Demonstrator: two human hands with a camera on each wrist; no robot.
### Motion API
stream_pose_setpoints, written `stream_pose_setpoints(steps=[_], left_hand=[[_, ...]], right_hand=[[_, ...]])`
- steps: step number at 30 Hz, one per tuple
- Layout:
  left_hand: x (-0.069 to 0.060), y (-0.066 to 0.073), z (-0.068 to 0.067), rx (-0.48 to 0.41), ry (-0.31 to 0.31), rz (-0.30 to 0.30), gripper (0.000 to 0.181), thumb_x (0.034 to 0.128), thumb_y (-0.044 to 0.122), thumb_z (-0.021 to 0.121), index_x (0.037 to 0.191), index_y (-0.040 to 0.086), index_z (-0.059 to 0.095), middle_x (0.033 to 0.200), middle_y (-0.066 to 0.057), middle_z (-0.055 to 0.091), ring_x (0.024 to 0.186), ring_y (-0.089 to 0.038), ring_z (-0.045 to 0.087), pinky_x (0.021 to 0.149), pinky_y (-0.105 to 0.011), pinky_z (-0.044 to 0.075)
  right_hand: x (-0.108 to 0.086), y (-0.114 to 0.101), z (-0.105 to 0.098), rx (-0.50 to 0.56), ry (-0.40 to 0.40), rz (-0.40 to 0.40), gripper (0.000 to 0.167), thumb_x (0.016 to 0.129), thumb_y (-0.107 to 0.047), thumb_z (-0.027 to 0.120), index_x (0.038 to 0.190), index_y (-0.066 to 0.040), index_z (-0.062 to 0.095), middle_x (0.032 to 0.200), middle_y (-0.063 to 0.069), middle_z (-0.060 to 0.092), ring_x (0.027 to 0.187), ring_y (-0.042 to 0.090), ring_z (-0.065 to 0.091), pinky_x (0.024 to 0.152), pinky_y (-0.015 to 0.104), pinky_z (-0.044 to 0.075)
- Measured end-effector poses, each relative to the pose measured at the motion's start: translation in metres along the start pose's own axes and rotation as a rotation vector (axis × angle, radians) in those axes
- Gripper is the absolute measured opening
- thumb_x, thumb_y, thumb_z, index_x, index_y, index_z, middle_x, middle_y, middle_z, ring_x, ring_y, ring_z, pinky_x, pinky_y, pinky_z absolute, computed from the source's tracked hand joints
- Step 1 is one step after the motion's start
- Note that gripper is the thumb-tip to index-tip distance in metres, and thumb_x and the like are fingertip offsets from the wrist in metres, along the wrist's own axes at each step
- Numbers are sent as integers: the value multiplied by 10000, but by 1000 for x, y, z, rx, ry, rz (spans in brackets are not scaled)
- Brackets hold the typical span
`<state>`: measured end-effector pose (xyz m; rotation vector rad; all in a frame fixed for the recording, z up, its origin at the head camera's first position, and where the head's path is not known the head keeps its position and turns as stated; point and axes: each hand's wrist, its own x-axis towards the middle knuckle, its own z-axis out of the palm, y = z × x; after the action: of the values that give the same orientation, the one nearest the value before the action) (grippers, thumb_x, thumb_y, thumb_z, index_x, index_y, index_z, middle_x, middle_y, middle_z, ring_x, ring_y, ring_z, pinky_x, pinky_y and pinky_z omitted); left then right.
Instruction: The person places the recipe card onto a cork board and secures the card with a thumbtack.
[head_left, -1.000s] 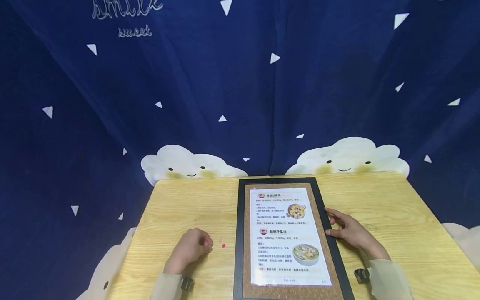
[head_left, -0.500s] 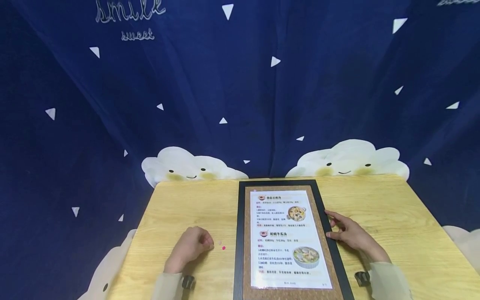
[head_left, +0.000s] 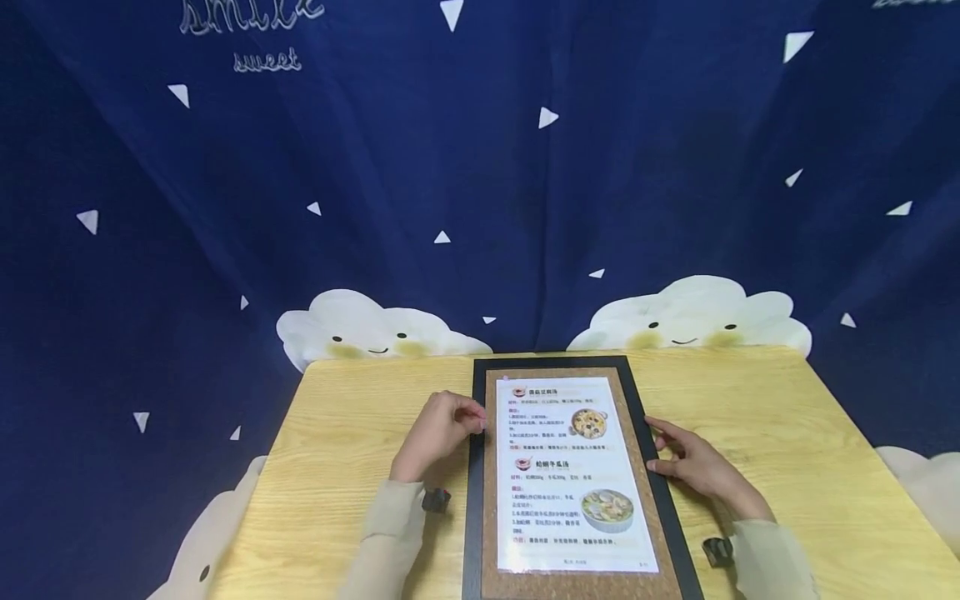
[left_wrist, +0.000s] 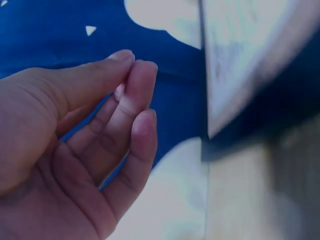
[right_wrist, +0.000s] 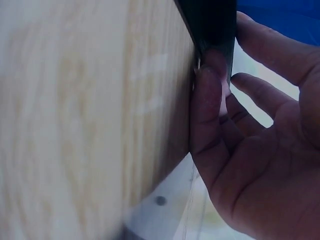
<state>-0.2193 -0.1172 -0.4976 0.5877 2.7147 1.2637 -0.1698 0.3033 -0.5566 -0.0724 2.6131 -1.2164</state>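
Left hand [head_left: 438, 429] shifted toward one corkboard [head_left: 577, 586], one sheet [head_left: 562, 479], two photos [head_left: 608, 510].

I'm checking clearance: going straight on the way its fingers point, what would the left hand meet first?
The left hand would likely meet the left side of the black frame first; its height is unclear, so it might pass above instead.

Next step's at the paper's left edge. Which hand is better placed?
Left hand, I'd say: its thumb and fingertips are drawn together near the frame's left edge, on the paper's left side. The right hand touches the frame's right edge, probably better for steadying.
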Motion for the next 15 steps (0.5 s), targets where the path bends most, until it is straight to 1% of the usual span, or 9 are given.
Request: stream_pose_setpoints(steps=[3, 7, 9, 12, 15], left_hand=[[22, 10, 9, -16, 4, 22, 62, 904, -9, 761, 904, 43, 794, 827, -48, 773, 677, -32, 604, 633, -177, 503], [50, 20, 25, -32, -17, 30, 61, 911, 5, 755, 921, 45, 799, 844, -61, 776, 674, -35, 608, 619, -177, 489], [63, 23, 34, -44, -23, 23, 53, 915, 19, 756, 918, 49, 800, 840, -63, 775, 672, -38, 612, 619, -179, 486], [84, 27, 47, -34, -23, 15, 52, 924, 47, 756, 907, 69, 799, 832, -46, 768, 686, -33, 608, 645, -174, 481], [104, 29, 63, -34, -30, 3, 57, 934, 65, 750, 947, 80, 804, 842, -22, 763, 688, -31, 602, 643, -177, 478]], right_hand=[[0, 1, 2, 16, -2, -6, 804, 909, -144, 789, 1567, 42, 365, 1123, 146, 584, 784, 150, 476, 683, 247, 407], [-1, 3, 2, 17, -6, -9, 805, 906, -136, 790, 1568, 43, 366, 1118, 143, 581, 755, 133, 463, 668, 242, 405], [-1, 3, 2, 16, -4, -8, 804, 908, -143, 789, 1568, 40, 368, 1120, 141, 578, 761, 139, 466, 675, 245, 401], [0, 1, 0, 8, -3, -6, 802, 916, -163, 788, 1572, 28, 369, 1129, 136, 571, 798, 154, 473, 704, 252, 392], [0, 1, -1, 9, -9, 2, 811, 921, -178, 787, 1580, 20, 359, 1143, 135, 569, 821, 165, 478, 725, 256, 387]])
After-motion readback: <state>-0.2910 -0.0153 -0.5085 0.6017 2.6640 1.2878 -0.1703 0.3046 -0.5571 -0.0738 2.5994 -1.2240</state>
